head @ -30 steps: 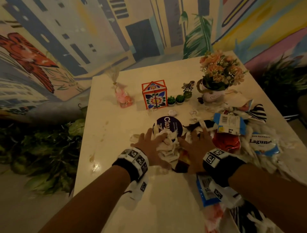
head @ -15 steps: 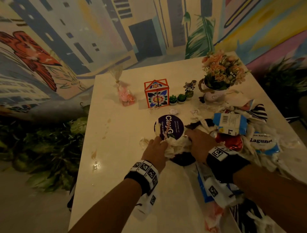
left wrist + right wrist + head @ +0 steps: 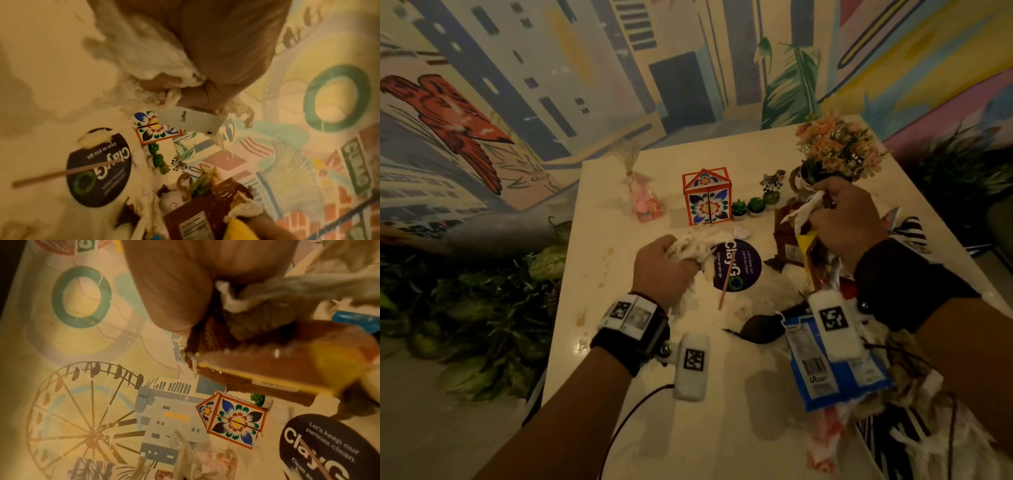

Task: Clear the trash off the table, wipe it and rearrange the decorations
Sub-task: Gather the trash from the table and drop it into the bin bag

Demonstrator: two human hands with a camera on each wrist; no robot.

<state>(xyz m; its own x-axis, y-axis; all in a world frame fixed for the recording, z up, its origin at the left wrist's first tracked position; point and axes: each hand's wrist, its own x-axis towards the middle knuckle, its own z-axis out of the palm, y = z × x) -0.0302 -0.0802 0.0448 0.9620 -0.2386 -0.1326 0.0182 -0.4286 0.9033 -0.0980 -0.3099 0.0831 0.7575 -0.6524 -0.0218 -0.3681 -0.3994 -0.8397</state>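
Two Hands Full of Trash Above a Cluttered Table

Both hands are lifted over the pale table (image 3: 619, 394), each holding rubbish. The left hand (image 3: 664, 270) has its fingers curled round a wad of white crumpled tissue (image 3: 697, 245), which bulges out past the knuckles; the left wrist view shows the same tissue (image 3: 148, 65) squeezed in the palm, with a small white card sticking out under the fingers. The right hand (image 3: 842, 219) is closed on a bunch of wrappers: a twist of white paper (image 3: 804, 210), a dark brown wrapper (image 3: 787, 240) with a label, and a yellow piece (image 3: 808, 246) hanging below. The right wrist view shows the brown wrapper (image 3: 257, 363) pinched between thumb and fingers.

Between the hands a round dark sticker (image 3: 736, 265) lies flat on the table, with a thin stick (image 3: 726, 284) lying across it. Behind it stand an orange-edged box with a flower pattern (image 3: 708, 202), a row of small green cactus pots (image 3: 748, 207), a little zebra figure (image 3: 773, 181), and a pot of orange flowers (image 3: 835, 147) just past the right hand. A pink candy bag (image 3: 645, 202) stands to the left of the box.

More trash lies near the right forearm: a blue packet with a barcode (image 3: 825, 373), a dark scrap (image 3: 760, 329), white shreds and a striped piece (image 3: 911, 233). Brownish spill marks (image 3: 604, 270) dot the table's left side.
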